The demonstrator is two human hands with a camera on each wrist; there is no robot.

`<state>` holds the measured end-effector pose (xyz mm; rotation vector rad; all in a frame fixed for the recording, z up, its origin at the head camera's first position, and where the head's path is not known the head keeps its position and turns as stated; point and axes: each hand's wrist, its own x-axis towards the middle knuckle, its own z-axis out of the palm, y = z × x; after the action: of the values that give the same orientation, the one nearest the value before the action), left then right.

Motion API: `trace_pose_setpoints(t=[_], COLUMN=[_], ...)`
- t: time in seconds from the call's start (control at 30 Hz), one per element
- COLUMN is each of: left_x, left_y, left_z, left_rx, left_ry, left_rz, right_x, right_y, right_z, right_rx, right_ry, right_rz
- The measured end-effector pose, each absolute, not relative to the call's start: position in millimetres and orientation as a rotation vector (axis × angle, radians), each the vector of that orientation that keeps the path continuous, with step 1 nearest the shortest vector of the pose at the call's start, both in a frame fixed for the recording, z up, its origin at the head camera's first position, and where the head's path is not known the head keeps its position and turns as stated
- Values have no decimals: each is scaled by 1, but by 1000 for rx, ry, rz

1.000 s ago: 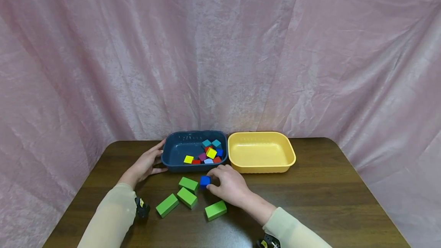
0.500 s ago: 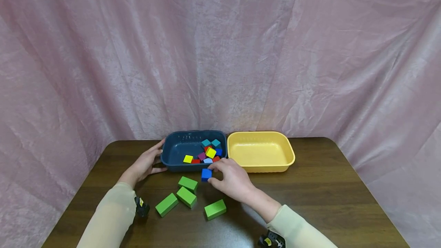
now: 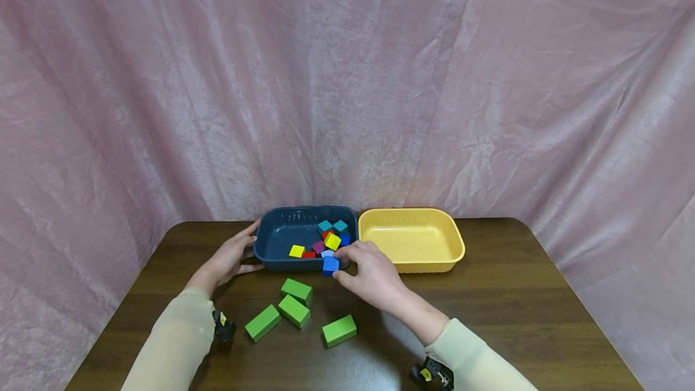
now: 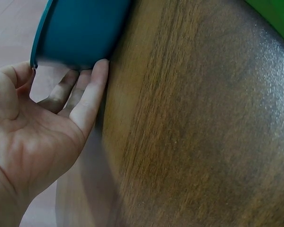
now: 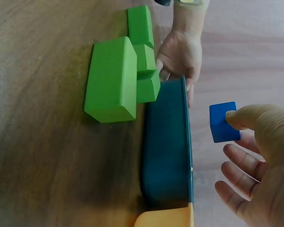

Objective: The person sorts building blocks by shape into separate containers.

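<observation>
Right hand (image 3: 369,273) pinches the blue cube (image 3: 330,267), now higher and closer, at the near rim of the navy tray (image 3: 279,239), seemingly just short of joining the blocks (image 3: 333,242) inside, while the left hand (image 3: 227,260) rests extended fingers against the tray's left end.

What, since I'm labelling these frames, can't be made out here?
Head view: what lies in the near right corner of the dark blue tray, hidden by the right hand.
Right wrist view: the tray's inside, hidden by its outer wall.
Left wrist view: the rest of a green block, cut off by the picture's edges.
Head view: details of the left wrist's black device, too small.
</observation>
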<state>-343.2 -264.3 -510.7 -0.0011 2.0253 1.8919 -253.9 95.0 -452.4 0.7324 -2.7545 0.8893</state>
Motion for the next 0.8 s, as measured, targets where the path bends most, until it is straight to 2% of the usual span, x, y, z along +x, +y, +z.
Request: trace_pose_setpoints(t=[0.8], left_x=[-344], left_y=[-266], left_z=[-512], left_rx=[26], left_ry=[2029], left_rz=[1888], right_x=[-283], right_y=[100], right_z=[-418], right_rx=[645], right_ry=[-2650], right_rz=[900])
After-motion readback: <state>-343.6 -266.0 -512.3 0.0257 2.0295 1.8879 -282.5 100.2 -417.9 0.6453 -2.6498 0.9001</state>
